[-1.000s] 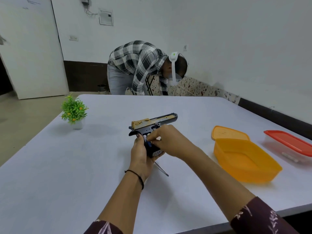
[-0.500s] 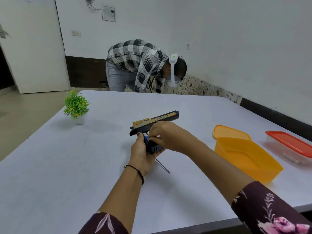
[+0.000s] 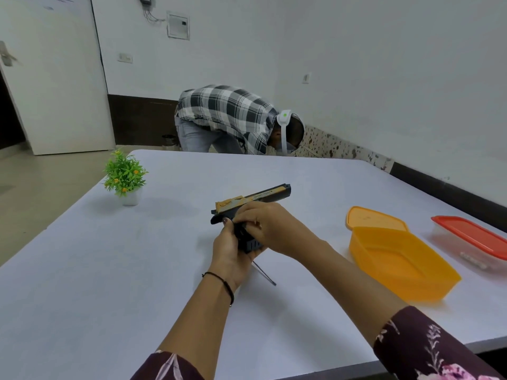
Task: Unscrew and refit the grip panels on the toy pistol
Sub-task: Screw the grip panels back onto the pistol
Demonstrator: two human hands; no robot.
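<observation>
left hand (image 3: 229, 253) gripping pistol (image 3: 248, 212) butt | right hand (image 3: 270, 229) pinching grip panel, 3 o'clock side | screwdriver (image 3: 264, 273) idle on counter (image 3: 109, 270) | stage unclear, likely mid-task

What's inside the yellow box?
The yellow box looks empty: only its bare bottom shows. Its near wall hides a strip of the floor. Its lid lies behind it.

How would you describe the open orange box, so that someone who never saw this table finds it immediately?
Start from the large white table and look to its right side, right of the two hands holding the toy pistol. There stands the open orange plastic box, with its flat orange lid lying just behind it. Unlike the clear container with a red lid farther right, it is uncovered and orange all over.
</observation>
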